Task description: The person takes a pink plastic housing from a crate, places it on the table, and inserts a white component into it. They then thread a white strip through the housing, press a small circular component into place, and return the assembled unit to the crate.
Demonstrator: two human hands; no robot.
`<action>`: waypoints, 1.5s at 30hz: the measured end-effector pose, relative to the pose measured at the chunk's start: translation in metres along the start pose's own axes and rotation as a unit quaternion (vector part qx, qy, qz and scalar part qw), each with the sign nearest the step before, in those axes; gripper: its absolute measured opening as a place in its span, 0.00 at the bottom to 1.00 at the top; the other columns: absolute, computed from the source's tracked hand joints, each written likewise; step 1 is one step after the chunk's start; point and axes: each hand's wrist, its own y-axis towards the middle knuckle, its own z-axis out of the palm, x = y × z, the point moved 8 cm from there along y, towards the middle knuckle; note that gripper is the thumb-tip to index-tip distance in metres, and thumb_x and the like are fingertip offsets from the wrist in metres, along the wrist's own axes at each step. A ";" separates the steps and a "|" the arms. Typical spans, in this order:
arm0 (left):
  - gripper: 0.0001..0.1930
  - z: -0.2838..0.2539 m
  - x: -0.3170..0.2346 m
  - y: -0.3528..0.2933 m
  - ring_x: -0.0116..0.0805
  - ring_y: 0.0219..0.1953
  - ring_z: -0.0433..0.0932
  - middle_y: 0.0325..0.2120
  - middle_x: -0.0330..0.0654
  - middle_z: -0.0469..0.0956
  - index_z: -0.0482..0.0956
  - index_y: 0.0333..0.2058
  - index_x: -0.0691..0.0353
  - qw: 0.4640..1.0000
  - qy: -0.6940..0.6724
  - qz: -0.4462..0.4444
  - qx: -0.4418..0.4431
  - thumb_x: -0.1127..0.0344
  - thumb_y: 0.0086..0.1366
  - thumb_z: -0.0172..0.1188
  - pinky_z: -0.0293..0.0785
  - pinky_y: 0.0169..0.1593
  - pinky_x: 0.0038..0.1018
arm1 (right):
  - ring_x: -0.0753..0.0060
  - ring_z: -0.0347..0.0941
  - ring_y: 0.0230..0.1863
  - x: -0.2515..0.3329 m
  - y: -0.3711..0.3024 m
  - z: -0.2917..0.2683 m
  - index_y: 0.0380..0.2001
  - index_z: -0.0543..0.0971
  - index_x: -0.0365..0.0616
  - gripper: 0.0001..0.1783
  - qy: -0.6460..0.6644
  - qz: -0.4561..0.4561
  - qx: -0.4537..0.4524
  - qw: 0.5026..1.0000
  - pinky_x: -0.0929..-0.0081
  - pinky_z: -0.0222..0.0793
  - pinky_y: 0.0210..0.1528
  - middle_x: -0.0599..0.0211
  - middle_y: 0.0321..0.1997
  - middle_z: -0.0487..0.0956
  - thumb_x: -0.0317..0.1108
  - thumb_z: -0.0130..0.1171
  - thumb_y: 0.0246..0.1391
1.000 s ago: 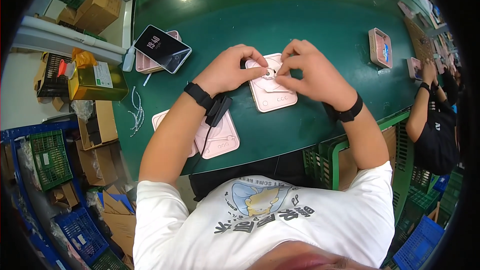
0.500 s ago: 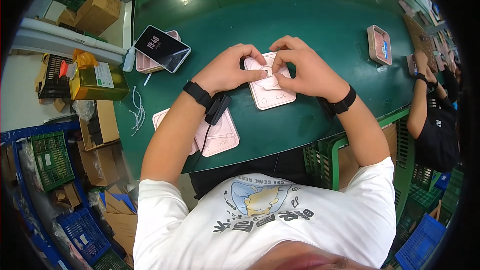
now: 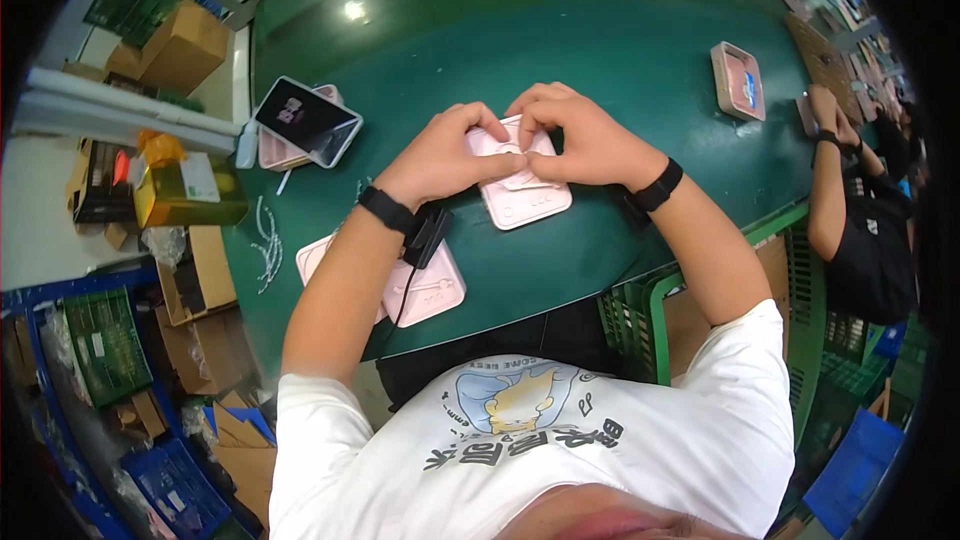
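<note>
A pale pink rectangular panel [image 3: 522,210] lies on the green table in front of me. Over its far half, my left hand [image 3: 452,154] and my right hand [image 3: 592,144] meet with bent fingers and thumbs almost touching. Between the thumbs sits a small pale pink piece [image 3: 517,178] with a dark spot by it, pinched against the panel; fingers hide most of its shape. More pink panels [image 3: 432,300] lie beside my left forearm, partly beneath it. A black device with a cable [image 3: 425,240] is at my left wrist.
A phone [image 3: 308,121] rests on a pink tray [image 3: 276,152] at the left, with clear strands [image 3: 268,245] nearer me. Another pink tray [image 3: 738,80] holds a small blue item at the right. Beyond it, a co-worker's arms [image 3: 826,160] reach in. A green crate [image 3: 640,325] stands by the near edge.
The whole view has shifted slightly. My thumbs have come closer together over the small piece, and my right fingers have curled in further. The phone's screen has dimmed.
</note>
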 end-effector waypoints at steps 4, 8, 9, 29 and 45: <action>0.22 -0.005 0.004 -0.003 0.32 0.46 0.82 0.39 0.41 0.83 0.82 0.42 0.60 0.998 -0.056 0.005 -0.037 0.58 0.61 0.87 0.80 0.52 0.31 | 0.49 0.82 0.59 -0.002 0.002 0.005 0.35 0.87 0.47 0.11 0.021 -0.043 0.014 0.999 0.55 0.76 0.64 0.57 0.55 0.86 0.37 0.76 0.51; 0.19 -0.005 0.012 -0.006 0.27 0.44 0.79 0.39 0.37 0.82 0.80 0.41 0.61 0.996 -0.072 -0.002 -0.045 0.65 0.64 0.85 0.79 0.49 0.29 | 0.51 0.83 0.56 -0.020 0.009 0.015 0.34 0.89 0.47 0.11 0.047 -0.034 0.009 0.998 0.57 0.78 0.61 0.58 0.50 0.88 0.39 0.77 0.50; 0.18 -0.006 0.002 -0.010 0.27 0.44 0.79 0.39 0.37 0.81 0.80 0.41 0.61 0.998 -0.034 -0.011 -0.045 0.67 0.64 0.84 0.79 0.49 0.29 | 0.52 0.83 0.56 -0.021 0.010 0.019 0.34 0.90 0.47 0.11 0.057 -0.028 0.011 0.998 0.57 0.79 0.60 0.59 0.49 0.88 0.39 0.77 0.50; 0.15 -0.016 -0.069 -0.035 0.55 0.58 0.83 0.54 0.53 0.84 0.86 0.47 0.62 0.969 0.126 0.174 -0.125 0.67 0.64 0.77 0.81 0.63 0.42 | 0.57 0.79 0.39 0.005 -0.008 -0.014 0.35 0.83 0.43 0.18 -0.041 -0.011 -0.034 0.999 0.61 0.76 0.41 0.60 0.37 0.81 0.42 0.80 0.50; 0.06 0.006 -0.081 -0.044 0.47 0.48 0.89 0.57 0.46 0.89 0.86 0.31 0.62 0.902 0.363 0.163 -0.169 0.68 0.57 0.72 0.88 0.50 0.38 | 0.78 0.68 0.30 -0.005 -0.006 0.021 0.33 0.75 0.43 0.14 0.071 0.117 0.034 0.990 0.72 0.67 0.32 0.73 0.28 0.74 0.33 0.73 0.61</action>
